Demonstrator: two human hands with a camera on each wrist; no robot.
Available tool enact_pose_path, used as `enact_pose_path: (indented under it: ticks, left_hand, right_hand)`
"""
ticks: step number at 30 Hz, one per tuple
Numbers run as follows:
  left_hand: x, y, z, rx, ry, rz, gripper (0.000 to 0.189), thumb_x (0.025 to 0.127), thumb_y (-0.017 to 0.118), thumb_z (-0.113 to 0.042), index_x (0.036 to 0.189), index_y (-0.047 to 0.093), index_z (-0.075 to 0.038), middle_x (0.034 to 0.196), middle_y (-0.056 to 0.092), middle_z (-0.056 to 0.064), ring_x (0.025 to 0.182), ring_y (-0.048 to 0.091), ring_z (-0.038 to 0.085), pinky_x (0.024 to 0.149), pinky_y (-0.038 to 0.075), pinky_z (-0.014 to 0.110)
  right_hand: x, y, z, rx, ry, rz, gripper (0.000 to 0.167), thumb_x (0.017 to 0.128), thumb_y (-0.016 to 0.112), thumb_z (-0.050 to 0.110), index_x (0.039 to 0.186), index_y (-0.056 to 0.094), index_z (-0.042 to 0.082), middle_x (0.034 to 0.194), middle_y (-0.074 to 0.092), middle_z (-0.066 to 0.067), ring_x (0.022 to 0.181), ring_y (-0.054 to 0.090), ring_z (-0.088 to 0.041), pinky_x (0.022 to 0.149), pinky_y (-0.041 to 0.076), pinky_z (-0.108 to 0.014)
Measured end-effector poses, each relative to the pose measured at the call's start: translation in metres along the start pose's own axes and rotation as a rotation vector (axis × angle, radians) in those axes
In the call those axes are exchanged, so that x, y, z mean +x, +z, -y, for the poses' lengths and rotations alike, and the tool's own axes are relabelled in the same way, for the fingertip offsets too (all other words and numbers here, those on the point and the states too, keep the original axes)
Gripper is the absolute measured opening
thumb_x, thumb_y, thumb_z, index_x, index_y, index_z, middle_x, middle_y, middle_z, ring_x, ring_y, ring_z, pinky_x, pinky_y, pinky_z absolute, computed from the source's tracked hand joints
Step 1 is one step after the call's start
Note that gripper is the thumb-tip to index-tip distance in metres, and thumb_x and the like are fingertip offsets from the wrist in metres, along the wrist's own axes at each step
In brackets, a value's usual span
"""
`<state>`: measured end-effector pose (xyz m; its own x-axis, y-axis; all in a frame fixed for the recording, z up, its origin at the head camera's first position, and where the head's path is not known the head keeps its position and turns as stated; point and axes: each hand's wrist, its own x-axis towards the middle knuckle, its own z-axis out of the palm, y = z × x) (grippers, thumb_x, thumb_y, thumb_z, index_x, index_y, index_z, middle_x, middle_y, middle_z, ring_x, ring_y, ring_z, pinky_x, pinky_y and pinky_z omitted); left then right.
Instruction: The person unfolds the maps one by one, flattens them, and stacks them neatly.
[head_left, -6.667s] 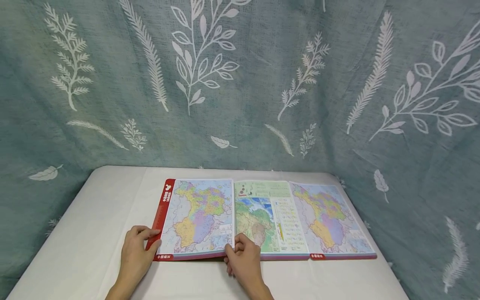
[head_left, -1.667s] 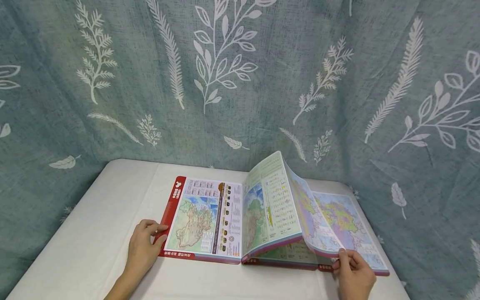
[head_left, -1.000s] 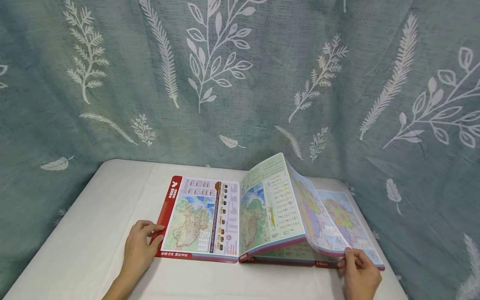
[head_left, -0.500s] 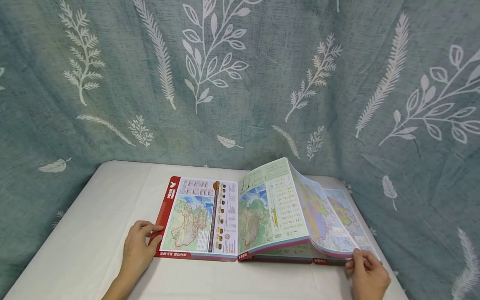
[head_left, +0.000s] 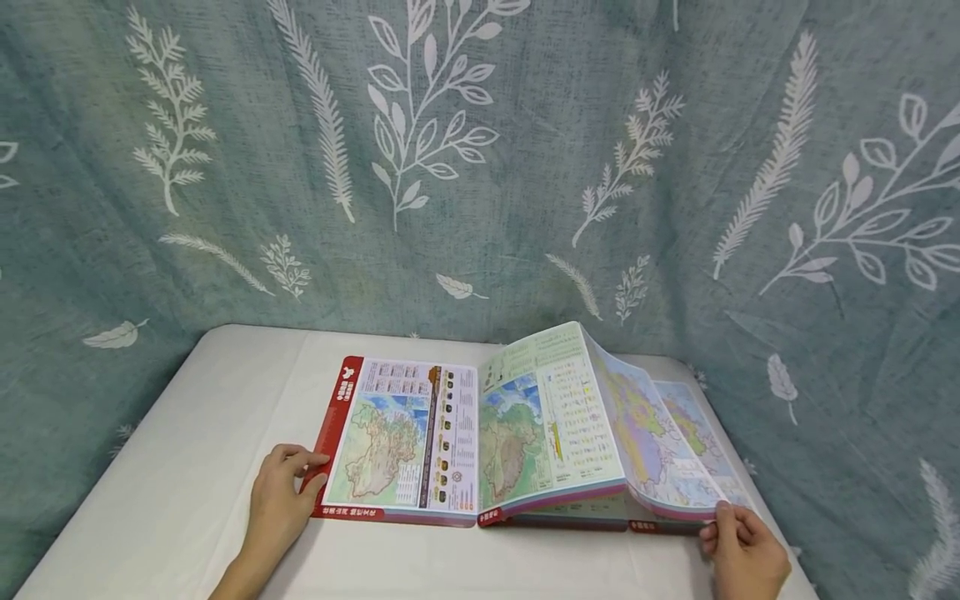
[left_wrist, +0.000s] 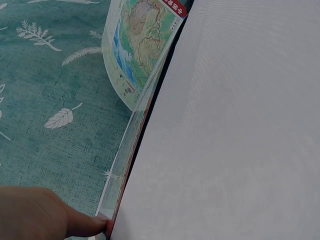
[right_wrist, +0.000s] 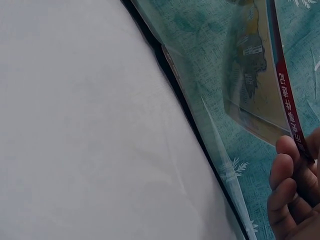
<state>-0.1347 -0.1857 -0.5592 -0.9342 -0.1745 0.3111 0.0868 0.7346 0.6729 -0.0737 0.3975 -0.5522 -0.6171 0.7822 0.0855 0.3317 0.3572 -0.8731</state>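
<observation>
A laminated folding map (head_left: 381,446) with several panels lies partly unfolded on the white table. Its left panel, with a red margin, is flat, and my left hand (head_left: 279,493) rests index finger and thumb on that margin; in the left wrist view one digit (left_wrist: 82,223) touches the sheet's edge. The middle panel (head_left: 551,417) is raised and slants up to a crest. Beyond the crest, the lifted panel (head_left: 645,425) curves down to the right, where my right hand (head_left: 746,546) pinches its near corner. In the right wrist view curled fingers (right_wrist: 282,165) lie under that corner.
More panels (head_left: 697,425) lie flat beneath the raised ones at the right. The white table (head_left: 210,417) has a rounded far edge. Behind it hangs a green cloth (head_left: 480,200) printed with white leaves.
The map has gone from lying nearly flat to having its middle panels lifted and folded over. My right hand has moved rightward with the corner, lately only slightly. My left hand stays at the margin.
</observation>
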Motion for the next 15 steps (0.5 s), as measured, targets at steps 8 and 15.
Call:
enact_pose_path:
  ticks: [8,15]
  left_hand:
    - [-0.0001,-0.0011,0.0006,0.006,0.002,0.002,0.024,0.082,0.081,0.005,0.105,0.081,-0.002,0.111,0.063,0.015,0.095,0.057,0.029,0.081,0.042,0.045]
    - [0.0003,0.0013,0.0011,0.002,-0.003,0.009,0.024,0.082,0.082,0.005,0.105,0.081,-0.002,0.112,0.064,0.016,0.095,0.058,0.029,0.081,0.042,0.045]
  right_hand:
    - [0.0007,0.0020,-0.0040,0.022,-0.014,-0.022,0.043,0.107,0.057,0.041,0.106,0.066,-0.001,0.053,0.060,0.014,0.042,0.057,-0.008,0.041,0.044,-0.024]
    - [0.0056,0.0020,-0.0087,0.034,-0.019,-0.036,0.042,0.107,0.057,0.040,0.105,0.065,-0.002,0.053,0.060,0.016,0.041,0.057,-0.006,0.040,0.046,-0.024]
